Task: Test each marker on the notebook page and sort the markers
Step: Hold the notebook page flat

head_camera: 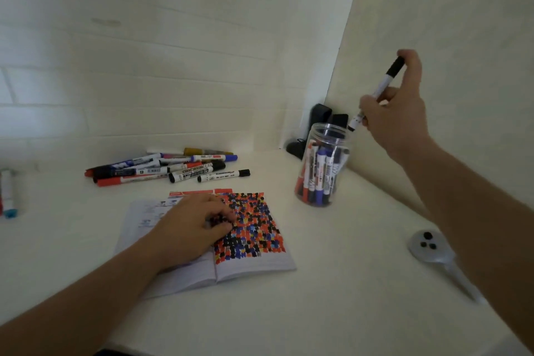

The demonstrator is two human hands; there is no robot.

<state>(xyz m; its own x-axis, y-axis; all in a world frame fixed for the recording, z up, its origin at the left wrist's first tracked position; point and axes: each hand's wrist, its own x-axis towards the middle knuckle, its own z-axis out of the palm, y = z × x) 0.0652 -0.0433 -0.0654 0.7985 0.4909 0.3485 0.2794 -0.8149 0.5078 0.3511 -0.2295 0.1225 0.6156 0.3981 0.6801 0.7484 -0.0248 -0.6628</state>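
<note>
While the left hand [192, 228] is resting on the open notebook [219, 240], its fingers are curling loosely over the inner edge of the right-hand page and holding nothing. That page is carrying a dense patch of small black, red, blue and yellow blots, and the notebook is lying flat on the white table [332, 312] in front of the person.

From the head camera, the right hand [398, 113] is hanging raised above the clear plastic jar [322, 165], pinching a black-capped marker [383, 87] between thumb and fingers. This marker is tilting, its black cap pointing up and to the right, its lower end sitting just above the jar's open mouth without touching the rim as far as can be told. Inside the jar, a bunch of markers [319, 173] with red, blue and black ends is standing upright, and the jar is sitting to the right of the notebook, near the wall corner.

Behind the notebook, a loose pile of markers [170, 167] is lying on the table, mostly lengthwise, some overlapping. At the far left edge, a blurred object [8, 196] with red and blue parts is standing; what it is cannot be told. Near the right forearm, a silvery round-headed object [430, 248] with three dark spots is lying on the table. Dark items [320, 121] are sitting in the corner behind the jar.
</note>
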